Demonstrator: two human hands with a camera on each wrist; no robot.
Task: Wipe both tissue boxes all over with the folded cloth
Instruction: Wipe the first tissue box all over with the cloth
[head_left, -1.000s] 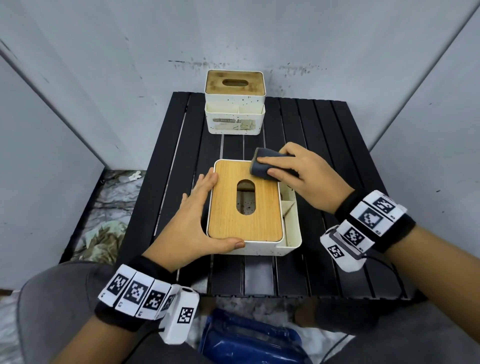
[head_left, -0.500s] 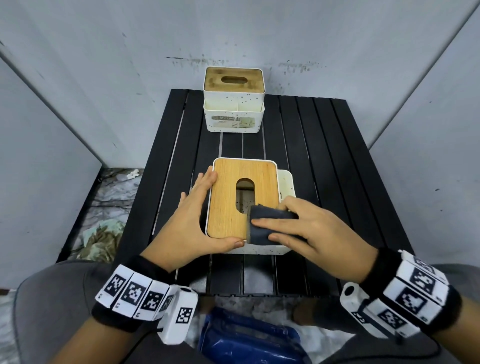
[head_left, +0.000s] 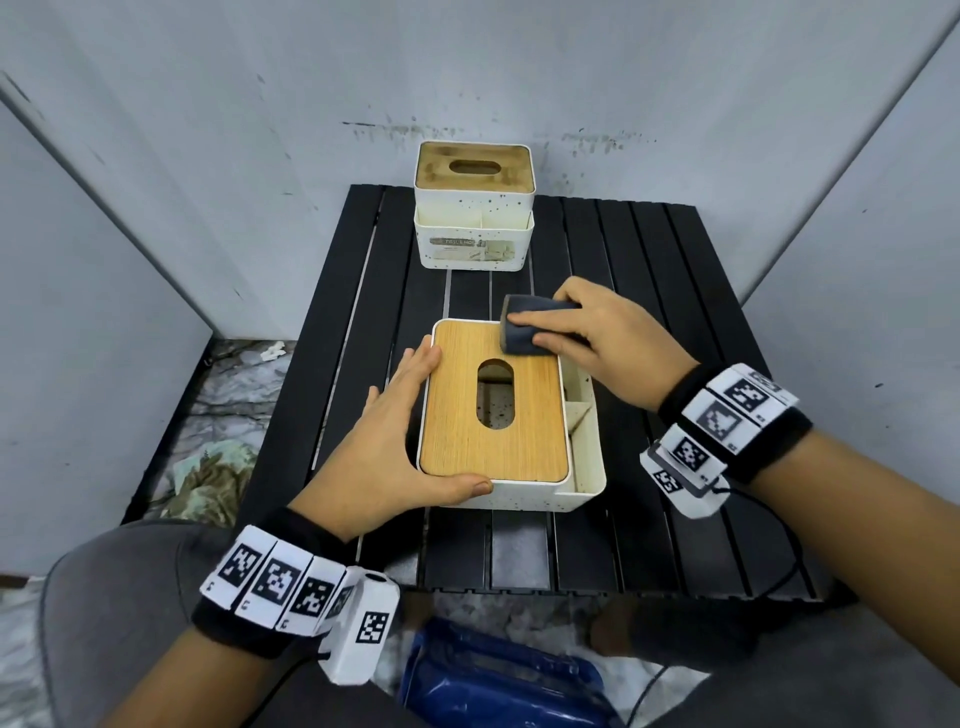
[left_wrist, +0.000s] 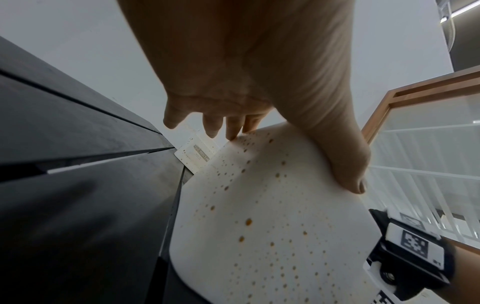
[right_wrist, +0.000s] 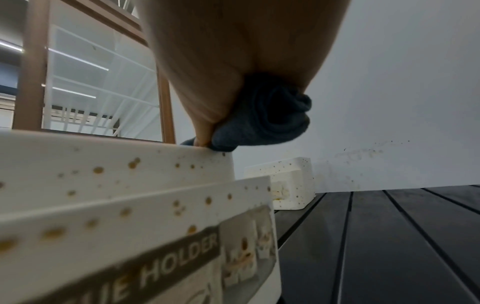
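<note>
The near tissue box (head_left: 524, 496), white and speckled with a wooden lid (head_left: 467, 415), stands mid-table. My left hand (head_left: 395, 441) braces its left side, fingers straight along the wall and thumb on the front rim; in the left wrist view my left hand (left_wrist: 259, 127) lies flat against the speckled wall (left_wrist: 259, 226). My right hand (head_left: 587, 332) grips the folded dark grey cloth (head_left: 522, 335) on the lid's far right corner. In the right wrist view, the cloth (right_wrist: 265, 119) bulges from my right hand (right_wrist: 228, 72) on the box rim (right_wrist: 103, 162). A second tissue box (head_left: 475, 208) stands at the table's far edge.
The black slatted table (head_left: 649, 322) is enclosed by grey walls behind and at both sides. The far box (right_wrist: 288, 183) stands close to the back wall. A blue bag (head_left: 498, 680) lies on the floor below the table's near edge.
My right hand has carried the cloth from the lid's near right edge back up to its far right corner. The left hand has kept its hold on the box.
</note>
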